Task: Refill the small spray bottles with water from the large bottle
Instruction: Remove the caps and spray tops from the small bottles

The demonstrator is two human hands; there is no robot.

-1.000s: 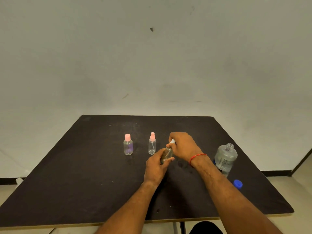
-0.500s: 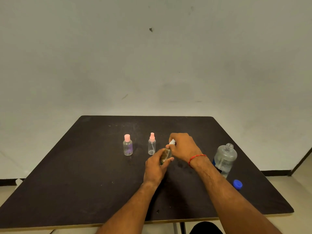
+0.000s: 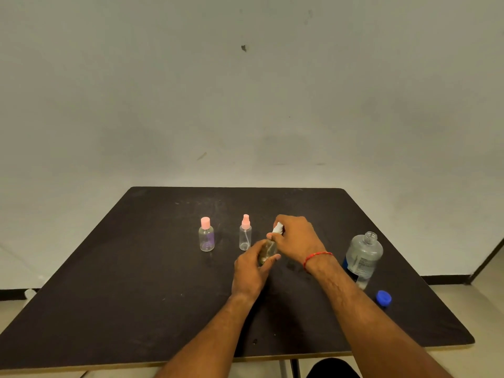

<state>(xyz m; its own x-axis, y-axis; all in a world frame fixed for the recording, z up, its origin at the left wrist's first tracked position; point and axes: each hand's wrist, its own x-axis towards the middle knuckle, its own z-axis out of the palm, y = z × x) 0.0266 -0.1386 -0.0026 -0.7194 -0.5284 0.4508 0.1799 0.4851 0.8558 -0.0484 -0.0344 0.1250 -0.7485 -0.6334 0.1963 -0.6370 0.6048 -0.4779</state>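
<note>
Almost nothing has moved since a moment ago; both hands stay wrapped on the same little bottle. On the dark table (image 3: 109,282), far left, stands a small bottle with a pink cap (image 3: 206,234). Next to it stands a thin spray bottle (image 3: 245,233) with a pink top. Then the left hand (image 3: 252,268) holds the small clear bottle (image 3: 267,251) tight around its body, and the right hand (image 3: 296,237) pinches its white spray top (image 3: 277,229). Further right stands the large bottle (image 3: 363,257), open, with its blue cap (image 3: 383,298) lying near it
</note>
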